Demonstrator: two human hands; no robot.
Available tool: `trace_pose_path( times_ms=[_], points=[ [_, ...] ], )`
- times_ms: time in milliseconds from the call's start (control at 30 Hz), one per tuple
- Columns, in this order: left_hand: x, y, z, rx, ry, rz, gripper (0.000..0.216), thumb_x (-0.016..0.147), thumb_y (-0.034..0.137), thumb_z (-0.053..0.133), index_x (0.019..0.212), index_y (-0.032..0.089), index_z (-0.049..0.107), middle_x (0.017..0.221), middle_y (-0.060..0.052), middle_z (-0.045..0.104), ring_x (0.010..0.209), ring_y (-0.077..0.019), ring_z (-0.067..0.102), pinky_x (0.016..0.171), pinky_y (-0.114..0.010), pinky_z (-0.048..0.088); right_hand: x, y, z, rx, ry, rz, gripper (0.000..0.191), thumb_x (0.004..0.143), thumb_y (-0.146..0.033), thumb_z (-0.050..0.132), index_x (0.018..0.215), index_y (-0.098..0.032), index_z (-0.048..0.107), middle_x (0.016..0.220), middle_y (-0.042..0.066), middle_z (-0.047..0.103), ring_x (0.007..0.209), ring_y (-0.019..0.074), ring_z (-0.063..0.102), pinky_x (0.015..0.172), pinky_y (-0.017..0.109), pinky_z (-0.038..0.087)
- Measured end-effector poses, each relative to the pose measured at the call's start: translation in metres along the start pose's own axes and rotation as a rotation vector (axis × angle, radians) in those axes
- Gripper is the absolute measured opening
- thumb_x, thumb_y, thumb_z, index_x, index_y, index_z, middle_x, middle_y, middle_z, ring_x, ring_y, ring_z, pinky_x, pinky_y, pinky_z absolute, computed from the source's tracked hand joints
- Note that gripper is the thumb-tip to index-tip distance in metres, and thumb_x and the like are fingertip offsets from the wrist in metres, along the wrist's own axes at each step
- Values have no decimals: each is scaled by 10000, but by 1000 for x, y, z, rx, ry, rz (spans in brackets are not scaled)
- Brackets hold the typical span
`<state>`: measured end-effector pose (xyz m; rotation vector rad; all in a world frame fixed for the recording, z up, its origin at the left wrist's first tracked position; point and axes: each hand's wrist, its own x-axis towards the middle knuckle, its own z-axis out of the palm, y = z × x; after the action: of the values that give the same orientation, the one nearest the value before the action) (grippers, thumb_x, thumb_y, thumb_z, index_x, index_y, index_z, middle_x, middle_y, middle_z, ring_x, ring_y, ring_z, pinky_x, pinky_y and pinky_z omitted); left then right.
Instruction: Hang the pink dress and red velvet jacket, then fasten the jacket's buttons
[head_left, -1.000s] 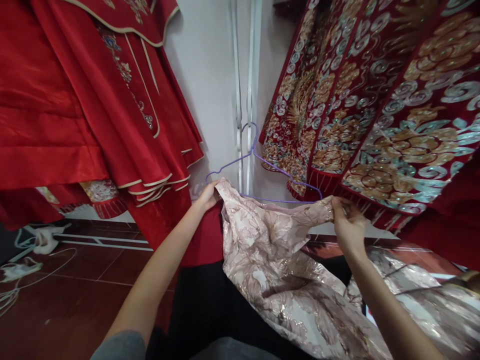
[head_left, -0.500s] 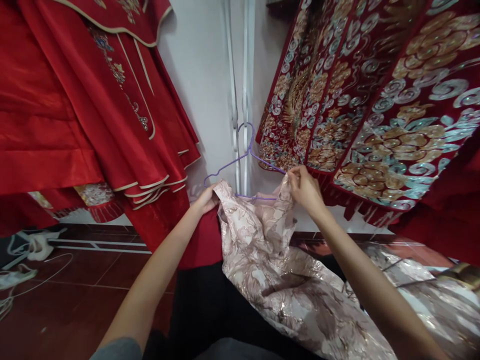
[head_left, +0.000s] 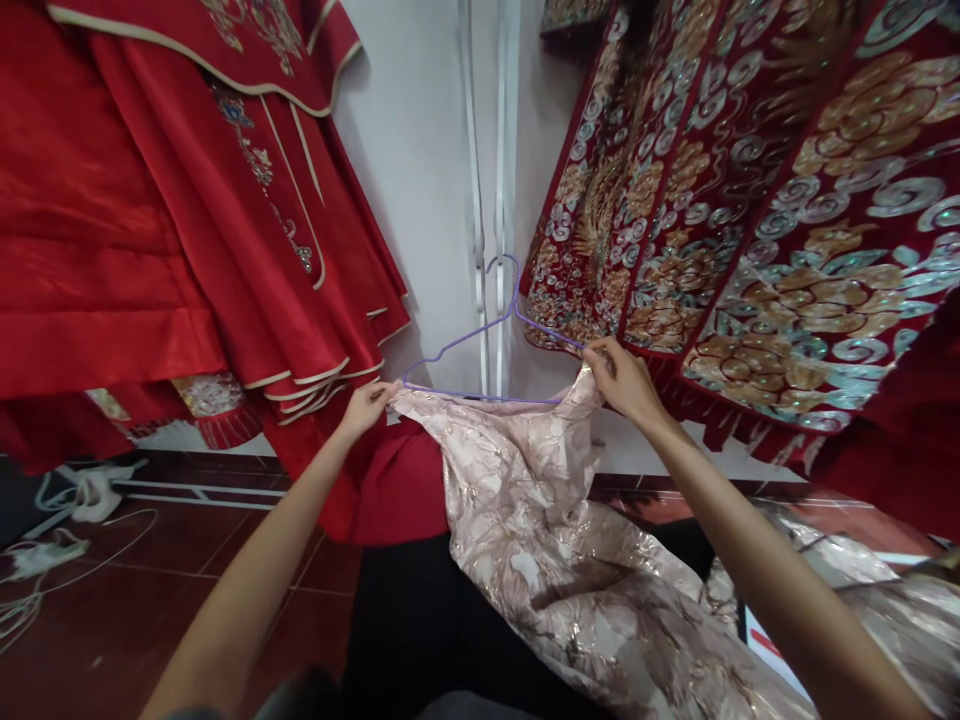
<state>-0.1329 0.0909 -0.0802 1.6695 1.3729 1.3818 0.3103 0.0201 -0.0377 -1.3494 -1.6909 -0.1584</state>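
A pale pink dress [head_left: 517,480] with a shiny floral pattern lies across my lap, its top held up in front of me. A purple hanger [head_left: 474,330] stands at the dress's neckline, its hook pointing up and its lower bar along the neck edge. My left hand [head_left: 367,408] pinches the left shoulder of the dress beside the hanger's left end. At the right shoulder, my right hand [head_left: 624,378] is closed on the dress strap, close to the hanger's right end. Its fingertips partly hide that end.
Red garments with beige trim [head_left: 300,250] hang at the left. An embroidered dark red garment [head_left: 750,230] hangs at the right. White rack poles [head_left: 495,200] stand against the wall. A white power strip [head_left: 46,555] with cables lies on the red tiled floor.
My left hand has moved left, pulling the left shoulder outward to the hanger's end, so the neckline is stretched wider. My right hand keeps its grip at the right shoulder.
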Motion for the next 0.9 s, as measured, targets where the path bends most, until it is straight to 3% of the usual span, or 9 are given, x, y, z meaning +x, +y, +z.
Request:
trace_pose_path(
  times_ms=[200,400,633,900],
  points=[
    [-8,1,8,-113,-16,16,465,605,548,748,885,178,722,932,-74,720,902,-221,633,834,-296,476,0,1,-1,-18,22,-7,282,909,-437,428,1001,-228,593,832,50,684,702,218,600,678,306,387],
    [-10,17,1,-288,-73,-133,497,593,512,776,961,182,719,967,-70,720,873,-197,646,806,-297,499,1,2,0,-39,74,-25,258,903,-417,442,979,-224,595,900,70,685,785,240,599,740,336,390],
    [-14,8,-10,-186,-106,-154,503,547,535,789,869,153,727,929,-86,721,860,-216,649,833,-346,508,1,4,4,-23,67,-1,246,901,-421,446,964,-230,587,875,58,683,776,236,598,735,335,389],
    [-10,19,7,2,-118,-24,391,621,494,739,809,152,726,874,-87,739,869,-253,655,844,-364,504,-1,3,4,-54,66,2,250,907,-429,439,966,-231,580,827,53,670,730,230,595,697,325,395]
  ],
)
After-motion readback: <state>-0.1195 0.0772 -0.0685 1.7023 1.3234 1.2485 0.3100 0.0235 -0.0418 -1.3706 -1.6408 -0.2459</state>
